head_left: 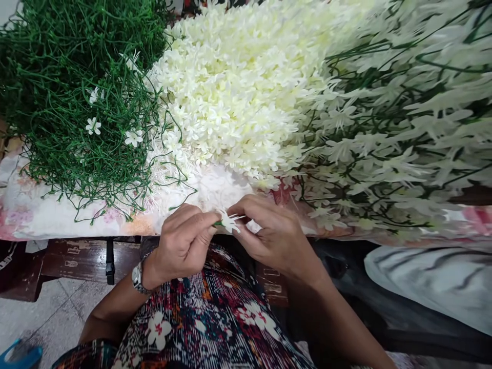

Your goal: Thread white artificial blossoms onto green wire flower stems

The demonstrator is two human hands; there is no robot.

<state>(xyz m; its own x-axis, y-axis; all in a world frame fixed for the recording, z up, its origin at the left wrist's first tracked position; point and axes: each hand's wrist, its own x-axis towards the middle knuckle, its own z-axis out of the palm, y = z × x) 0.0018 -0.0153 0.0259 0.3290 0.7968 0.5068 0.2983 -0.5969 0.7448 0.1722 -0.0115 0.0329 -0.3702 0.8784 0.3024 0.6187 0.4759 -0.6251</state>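
Note:
Near the table's front edge, my left hand (188,238) pinches a short green stem between thumb and forefinger. On the stem's end sits a small white artificial flower (229,221), pointing to the right. My right hand (274,238) meets it from the other side, thumb and fingertips closed on its petals. Behind my hands is a big heap of loose cream-white flower heads (238,87). At the left lies a tangled pile of green plastic stems (77,102), with several small white flowers among them.
Finished-looking white flowers on green stems (384,143) are heaped at the right, reaching the table edge. A floral cloth (73,215) covers the table. Below it is a brown wooden bench (84,260) with a black strap. Part of a blue object (26,356) shows at the lower left.

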